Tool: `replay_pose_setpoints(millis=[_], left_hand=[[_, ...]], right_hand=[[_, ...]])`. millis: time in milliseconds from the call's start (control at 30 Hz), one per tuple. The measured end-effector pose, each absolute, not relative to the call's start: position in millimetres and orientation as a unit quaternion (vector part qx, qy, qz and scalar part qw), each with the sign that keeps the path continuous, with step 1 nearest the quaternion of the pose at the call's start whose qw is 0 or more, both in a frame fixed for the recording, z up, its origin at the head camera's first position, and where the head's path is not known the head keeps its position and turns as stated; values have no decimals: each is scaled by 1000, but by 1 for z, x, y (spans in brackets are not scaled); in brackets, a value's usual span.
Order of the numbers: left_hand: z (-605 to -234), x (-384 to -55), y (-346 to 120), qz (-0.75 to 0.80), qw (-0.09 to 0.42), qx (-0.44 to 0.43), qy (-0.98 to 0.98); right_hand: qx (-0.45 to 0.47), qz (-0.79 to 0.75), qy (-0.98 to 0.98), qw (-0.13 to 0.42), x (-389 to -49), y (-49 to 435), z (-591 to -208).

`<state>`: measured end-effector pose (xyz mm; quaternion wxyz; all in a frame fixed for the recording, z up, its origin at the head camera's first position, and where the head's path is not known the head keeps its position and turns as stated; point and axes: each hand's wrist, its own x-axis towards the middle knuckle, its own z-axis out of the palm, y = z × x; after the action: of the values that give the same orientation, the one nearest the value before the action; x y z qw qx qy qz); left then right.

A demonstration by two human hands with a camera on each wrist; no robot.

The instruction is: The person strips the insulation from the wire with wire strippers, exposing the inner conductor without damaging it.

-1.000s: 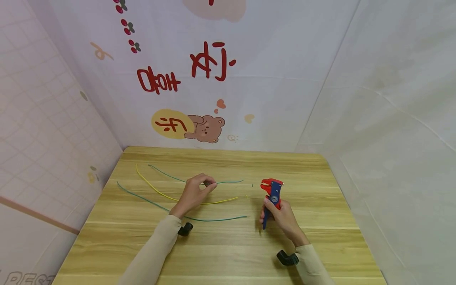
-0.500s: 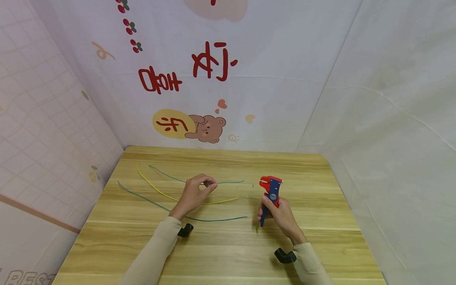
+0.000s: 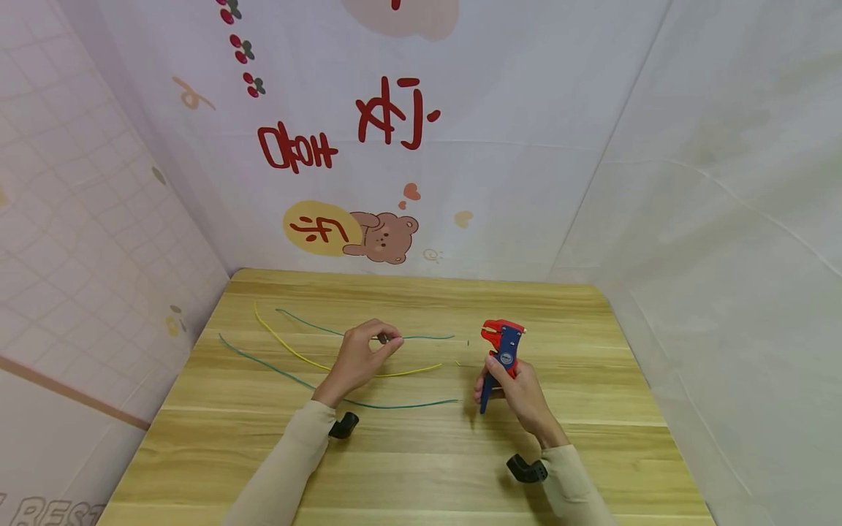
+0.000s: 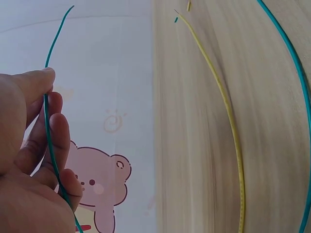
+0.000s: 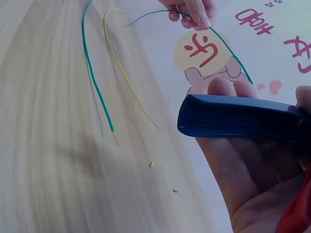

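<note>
My left hand (image 3: pixel 358 358) pinches a green wire (image 4: pixel 55 40) between thumb and fingertips. In the left wrist view the wire runs down along the palm, its short end pointing up past the fingers. My right hand (image 3: pixel 522 394) grips a red and blue wire stripper (image 3: pixel 509 340), head pointing away from me. The right wrist view shows the stripper's blue handle (image 5: pixel 238 115) across the fingers. The stripper's jaws stand to the right of the held wire's end, apart from it. On the table nearby lie a yellow wire (image 4: pixel 227 102) and a second green wire (image 5: pixel 94 77), both with bare metal tips.
A yellow scrap of insulation (image 5: pixel 152 164) and a green scrap (image 5: pixel 175 191) lie on the wooden table (image 3: pixel 421 475) between the hands. White printed cloth (image 3: pixel 500 183) rises behind the table and on both sides. Black wrist devices (image 3: pixel 343 424) sit at both cuffs.
My right hand has shifted slightly away from me, carrying the wire stripper. My left hand stays nearly in place; the held wire's free end has moved slightly right.
</note>
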<state>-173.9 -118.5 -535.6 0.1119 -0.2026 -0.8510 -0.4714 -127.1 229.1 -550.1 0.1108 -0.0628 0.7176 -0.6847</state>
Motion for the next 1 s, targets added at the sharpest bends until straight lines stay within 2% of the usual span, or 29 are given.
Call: replay_pose_setpoints(millis=[433, 800, 1000], left_hand=[[-528, -172, -117, -470, 106, -201, -853], [-527, -173, -114, -469, 125, -219, -846], [-525, -174, -113, -475, 120, -218, -844]], right_hand=[[-97, -694, 705, 105, -130, 230, -544], [-93, -690, 709, 116, -134, 227, -537], [-90, -681, 716, 124, -135, 227, -536]])
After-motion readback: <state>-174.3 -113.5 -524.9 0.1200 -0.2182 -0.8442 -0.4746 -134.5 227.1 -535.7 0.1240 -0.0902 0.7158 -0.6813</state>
